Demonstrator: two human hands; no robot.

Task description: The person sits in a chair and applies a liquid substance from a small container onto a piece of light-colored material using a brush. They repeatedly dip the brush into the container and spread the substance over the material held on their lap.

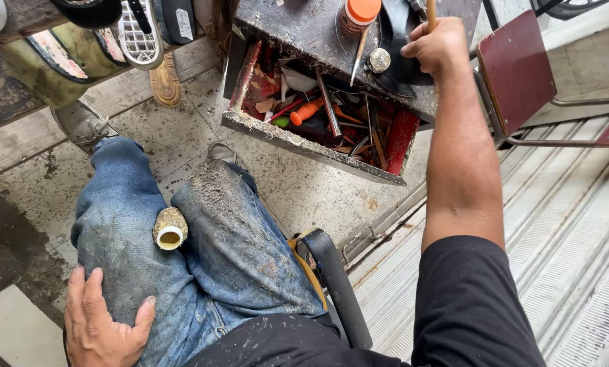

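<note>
A seated person in dusty blue jeans [236, 238] reaches forward with the right hand [440, 46], its fingers curled shut around a thin wooden handle [431, 12] that rises out of the top edge of the frame; what the handle belongs to cannot be told. The grip sits above a grimy dark worktop [304, 27], close to an orange-capped bottle [359, 13] and a small round metal lid [379, 60]. Below the worktop, an open red-sided drawer [318, 115] holds a jumble of tools, among them an orange-handled one [306, 112]. The left hand [104, 326] lies flat, fingers spread, on the left thigh, holding nothing. A small yellowed glue-crusted pot [170, 228], its mouth open, sits wedged between the two knees. Worn shoes [141, 34] line a shelf at upper left, and a dark red chair seat [518, 68] stands at right over a ribbed metal floor [576, 238].
</note>
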